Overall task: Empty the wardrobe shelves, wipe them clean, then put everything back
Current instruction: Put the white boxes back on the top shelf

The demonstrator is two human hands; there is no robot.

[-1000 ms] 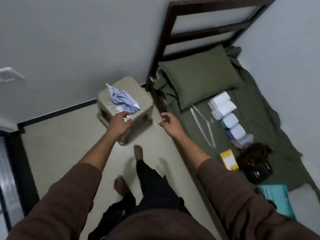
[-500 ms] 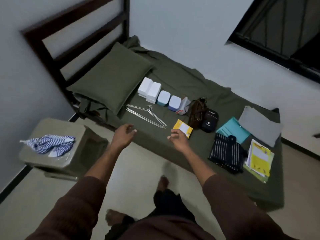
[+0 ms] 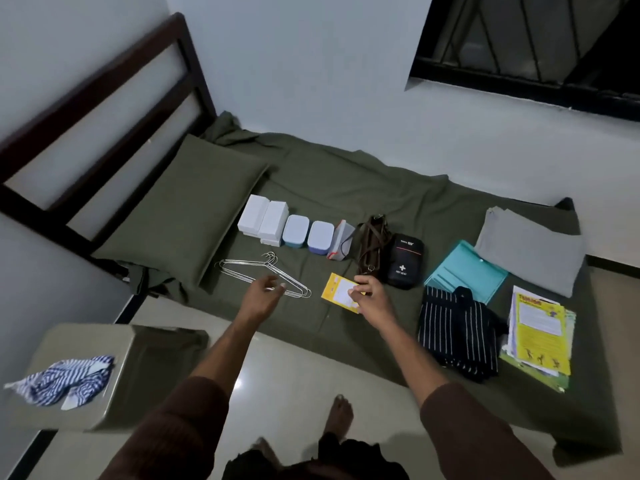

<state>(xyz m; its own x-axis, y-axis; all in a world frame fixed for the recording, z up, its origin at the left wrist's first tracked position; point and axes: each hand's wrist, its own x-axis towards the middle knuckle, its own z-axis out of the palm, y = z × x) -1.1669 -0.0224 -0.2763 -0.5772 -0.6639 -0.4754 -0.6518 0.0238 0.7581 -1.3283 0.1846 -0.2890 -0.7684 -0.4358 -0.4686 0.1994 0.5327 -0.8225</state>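
Wardrobe items lie in a row on the green bed: white boxes, two lidded tubs, a brown bag, a black first aid pouch, a teal folder, a striped garment and yellow papers. My left hand hovers with loosely bent fingers over the wire hangers, holding nothing. My right hand is over a yellow card, fingers bent at its right edge; a grip is unclear. A blue striped cloth lies on the stool.
A beige plastic stool stands on the floor at my left. A green pillow and dark headboard sit at the bed's left end. A folded grey sheet lies at far right. My bare foot is on the tiles.
I turned from the stool to the bed. My left hand left the stool and reached over the hangers; my right hand moved onto the yellow card.
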